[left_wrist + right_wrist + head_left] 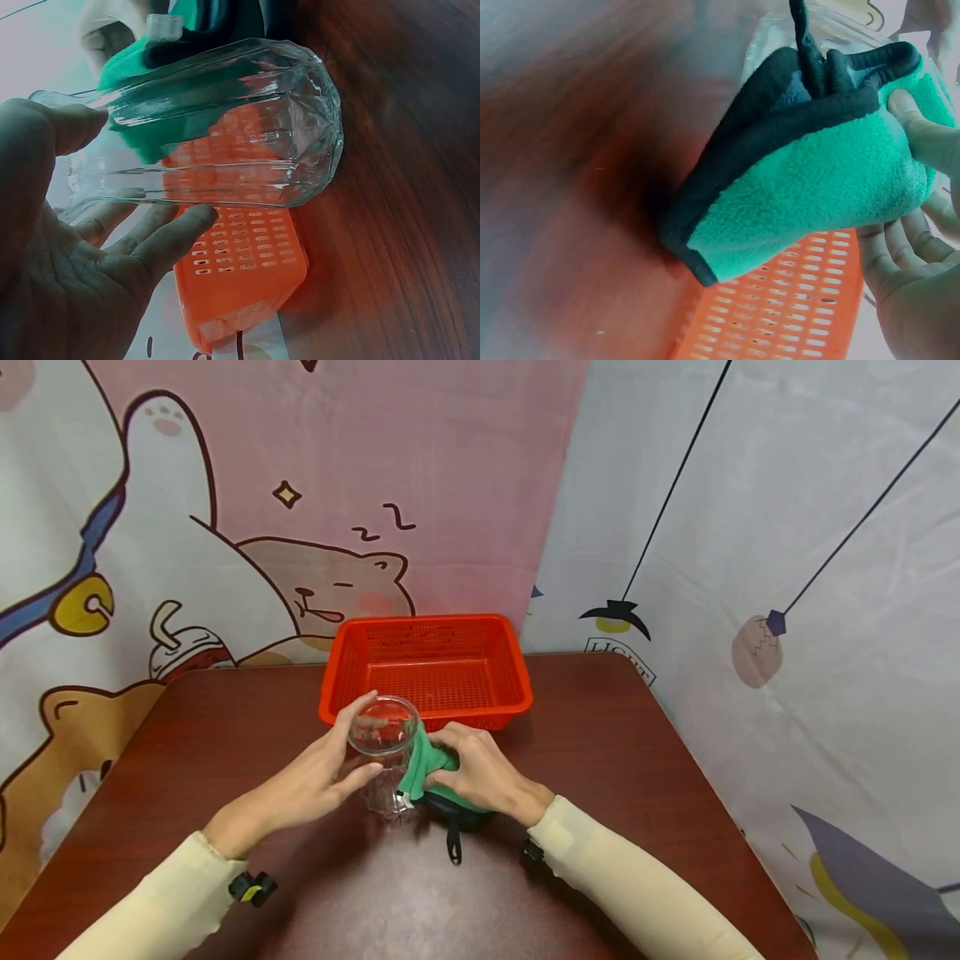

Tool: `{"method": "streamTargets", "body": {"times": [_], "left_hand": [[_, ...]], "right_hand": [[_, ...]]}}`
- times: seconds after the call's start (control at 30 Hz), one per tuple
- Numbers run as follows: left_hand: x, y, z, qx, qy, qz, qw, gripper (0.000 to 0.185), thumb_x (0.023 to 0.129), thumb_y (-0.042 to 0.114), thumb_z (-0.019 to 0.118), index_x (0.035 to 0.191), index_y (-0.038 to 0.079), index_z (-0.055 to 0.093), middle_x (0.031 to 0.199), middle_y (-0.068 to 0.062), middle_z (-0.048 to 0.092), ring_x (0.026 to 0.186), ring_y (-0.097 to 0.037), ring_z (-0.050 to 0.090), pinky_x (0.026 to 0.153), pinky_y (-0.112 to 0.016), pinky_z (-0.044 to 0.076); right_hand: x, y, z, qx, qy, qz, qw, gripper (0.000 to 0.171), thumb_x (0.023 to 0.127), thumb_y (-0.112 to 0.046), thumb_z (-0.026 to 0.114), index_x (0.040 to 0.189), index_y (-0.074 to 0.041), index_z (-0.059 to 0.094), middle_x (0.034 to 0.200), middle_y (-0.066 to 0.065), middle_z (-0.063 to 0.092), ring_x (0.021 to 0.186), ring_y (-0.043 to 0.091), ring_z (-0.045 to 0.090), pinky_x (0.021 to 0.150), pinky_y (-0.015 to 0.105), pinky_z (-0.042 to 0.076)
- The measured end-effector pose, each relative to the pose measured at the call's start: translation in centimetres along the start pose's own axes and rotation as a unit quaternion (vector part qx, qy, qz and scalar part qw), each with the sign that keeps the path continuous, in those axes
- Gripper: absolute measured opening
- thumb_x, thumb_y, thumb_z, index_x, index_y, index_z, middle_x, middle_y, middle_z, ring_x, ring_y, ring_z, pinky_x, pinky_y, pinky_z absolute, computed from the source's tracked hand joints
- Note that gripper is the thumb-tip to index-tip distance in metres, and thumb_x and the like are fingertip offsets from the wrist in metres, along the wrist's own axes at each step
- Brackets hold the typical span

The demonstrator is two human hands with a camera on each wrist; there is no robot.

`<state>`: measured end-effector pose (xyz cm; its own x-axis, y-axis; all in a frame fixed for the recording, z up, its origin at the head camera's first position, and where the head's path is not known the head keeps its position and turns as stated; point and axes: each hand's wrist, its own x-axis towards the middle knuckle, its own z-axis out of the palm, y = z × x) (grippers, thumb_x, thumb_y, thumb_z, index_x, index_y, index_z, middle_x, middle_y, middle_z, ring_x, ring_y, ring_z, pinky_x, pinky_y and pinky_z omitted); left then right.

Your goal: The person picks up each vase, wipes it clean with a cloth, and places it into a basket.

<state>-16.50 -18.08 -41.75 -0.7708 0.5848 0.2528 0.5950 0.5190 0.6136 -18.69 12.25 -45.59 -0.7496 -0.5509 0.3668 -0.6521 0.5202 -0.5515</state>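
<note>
My left hand [326, 777] holds a tall clear glass vase [384, 789] near its round rim, thumb on one side and fingers on the other. In the left wrist view the vase [262, 135] shows faceted sides and a thick angular base. Pinched between the thumb and fingers of my right hand [483, 770] is a green towel [802, 180] with dark trim and a hanging loop. It is bunched up right against the vase's outer side, and its lower part hangs close over the table. Some of the right fingers are hidden behind the towel.
An orange-red perforated plastic basket [427, 714] stands just beyond both hands at the back of the dark brown wooden table [600, 735]. Behind the table hang a printed cartoon curtain [465, 485] and a pale one [675, 527] on the right.
</note>
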Motion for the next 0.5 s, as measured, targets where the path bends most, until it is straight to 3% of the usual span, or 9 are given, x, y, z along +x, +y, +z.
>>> {"method": "streamTargets", "body": {"times": [0.5], "left_hand": [[0.1, 0.1, 0.0, 0.002, -0.004, -0.003, 1.0, 0.11, 0.11, 0.015, 0.082, 0.186, 0.023, 0.004, 0.163, -0.019, 0.063, 0.148, -0.038, 0.071, 0.124, -0.067, 0.055]], "right_hand": [[1.0, -1.6, -1.7, 0.047, 0.073, -0.016, 0.996, 0.055, 0.089, -0.019, 0.104, 0.138, -0.005, 0.082, 0.117, 0.005, 0.082, 0.096, 0.014, 0.071, 0.083, 0.028, 0.066]]}}
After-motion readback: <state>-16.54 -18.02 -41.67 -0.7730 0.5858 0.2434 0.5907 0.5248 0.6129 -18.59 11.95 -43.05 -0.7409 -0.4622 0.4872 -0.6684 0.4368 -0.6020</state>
